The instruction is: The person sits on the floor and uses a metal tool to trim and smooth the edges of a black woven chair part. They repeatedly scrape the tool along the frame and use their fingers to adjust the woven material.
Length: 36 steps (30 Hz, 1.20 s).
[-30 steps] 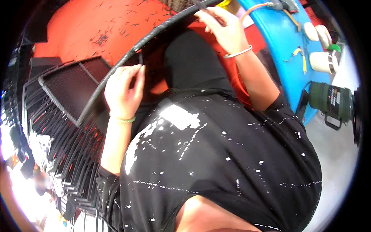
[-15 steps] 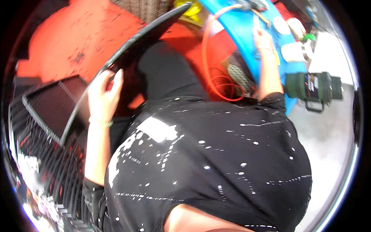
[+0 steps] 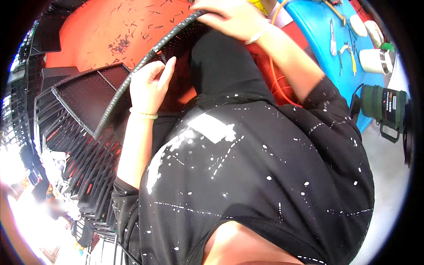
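Note:
A black woven wicker panel (image 3: 170, 37) with a thick wrapped rim leans across my lap, curving from lower left to upper middle. My left hand (image 3: 152, 84) is at the rim's near side, thumb raised and fingers curled against it. A small dark bit shows by its fingertips. At the panel's far end, my right hand (image 3: 227, 20) lies over the rim with its fingers around the edge. Part of its fingertips is cut off by the top of the view.
A blue table (image 3: 318, 44) at right bears a slim blade-like tool (image 3: 332, 39), pliers (image 3: 346, 57), a hammer (image 3: 338, 13) and a white mug (image 3: 373, 61). Beside it stands a green camera-lens-shaped cup (image 3: 384, 106). An orange hose (image 3: 274, 66) hangs down. Black wicker frames (image 3: 84, 97) stack at left; scraps litter the red floor (image 3: 123, 26).
My right hand has left the blue table and come left onto the panel's far end. My left hand stays at the rim, while the whole view has shifted.

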Motion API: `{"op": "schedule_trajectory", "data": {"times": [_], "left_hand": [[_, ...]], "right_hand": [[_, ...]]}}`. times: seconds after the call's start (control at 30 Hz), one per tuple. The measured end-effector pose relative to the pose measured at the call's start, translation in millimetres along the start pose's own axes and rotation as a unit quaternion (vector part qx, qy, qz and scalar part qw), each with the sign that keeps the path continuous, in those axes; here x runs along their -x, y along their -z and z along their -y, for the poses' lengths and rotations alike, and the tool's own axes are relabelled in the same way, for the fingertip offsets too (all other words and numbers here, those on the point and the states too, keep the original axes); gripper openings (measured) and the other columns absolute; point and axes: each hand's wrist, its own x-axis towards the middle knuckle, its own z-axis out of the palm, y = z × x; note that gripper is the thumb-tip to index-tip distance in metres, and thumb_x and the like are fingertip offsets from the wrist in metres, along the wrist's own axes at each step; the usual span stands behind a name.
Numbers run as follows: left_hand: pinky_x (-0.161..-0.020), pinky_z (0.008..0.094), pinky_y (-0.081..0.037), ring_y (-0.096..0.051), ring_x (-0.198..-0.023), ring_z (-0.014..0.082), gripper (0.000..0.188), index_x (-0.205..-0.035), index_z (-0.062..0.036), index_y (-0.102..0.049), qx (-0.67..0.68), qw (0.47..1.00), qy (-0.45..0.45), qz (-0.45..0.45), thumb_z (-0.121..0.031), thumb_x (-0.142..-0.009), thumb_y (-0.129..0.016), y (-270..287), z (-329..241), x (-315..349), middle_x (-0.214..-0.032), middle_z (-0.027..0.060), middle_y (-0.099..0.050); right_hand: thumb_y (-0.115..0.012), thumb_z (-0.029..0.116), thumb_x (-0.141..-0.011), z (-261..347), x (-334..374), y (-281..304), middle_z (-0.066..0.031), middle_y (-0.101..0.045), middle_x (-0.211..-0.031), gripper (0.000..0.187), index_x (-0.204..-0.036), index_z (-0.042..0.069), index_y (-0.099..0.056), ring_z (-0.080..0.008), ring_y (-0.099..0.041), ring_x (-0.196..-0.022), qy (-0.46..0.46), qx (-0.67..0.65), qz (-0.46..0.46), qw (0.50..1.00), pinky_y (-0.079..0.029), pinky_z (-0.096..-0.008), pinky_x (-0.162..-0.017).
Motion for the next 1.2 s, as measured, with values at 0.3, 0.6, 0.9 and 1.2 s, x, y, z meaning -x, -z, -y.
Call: {"op": "schedule_trajectory", "data": {"times": [0.3, 0.6, 0.9, 1.2], "left_hand": [[-0.048, 0.0275, -0.029, -0.03, -0.055, 0.0077, 0.035, -0.067, 0.002, -0.053, 0.017, 1.0, 0.012, 0.011, -0.011, -0.094, -0.071, 10, -4, -2, -0.058, 0.0029, -0.033], [-0.047, 0.0304, -0.032, -0.033, -0.049, 0.0143, 0.037, -0.063, -0.0001, -0.052, -0.012, 0.995, -0.029, 0.091, -0.011, -0.092, -0.072, 31, -15, -18, -0.056, 0.0086, -0.038], [-0.05, 0.0239, -0.029, -0.034, -0.057, 0.0026, 0.034, -0.068, 0.0004, -0.058, 0.03, 0.974, 0.106, 0.198, -0.013, -0.095, -0.071, 74, -19, -42, -0.059, -0.0071, -0.04], [-0.044, 0.0231, -0.028, -0.04, -0.048, 0.0021, 0.035, -0.066, -0.0064, -0.063, 0.045, 0.948, 0.175, 0.263, -0.023, -0.096, -0.071, 101, -4, -87, -0.055, -0.0072, -0.048]], "right_hand": [[-0.057, 0.039, -0.09, 12, -17, -91, -0.0114, -0.067, -0.066, 0.039, -0.063, 0.014, -0.07, -0.033, -0.066, -0.06, -0.044, 0.049, 0.053, 0.996, -0.052, -0.0467, -0.06], [-0.063, 0.041, -0.084, 8, -8, -104, -0.009, -0.064, -0.059, 0.038, -0.058, 0.014, -0.066, -0.0298, -0.065, -0.057, -0.029, 0.07, -0.039, 0.996, -0.051, -0.0435, -0.059], [-0.065, 0.038, -0.079, 28, -12, -102, -0.0101, -0.062, -0.058, 0.035, -0.056, 0.013, -0.065, -0.0316, -0.064, -0.057, -0.027, 0.062, -0.076, 0.995, -0.049, -0.0445, -0.06], [-0.068, 0.043, -0.074, 50, -16, -68, -0.0129, -0.064, -0.062, 0.037, -0.059, 0.009, -0.066, -0.0334, -0.064, -0.061, -0.026, 0.009, -0.005, 1.0, -0.05, -0.0445, -0.063]]}}
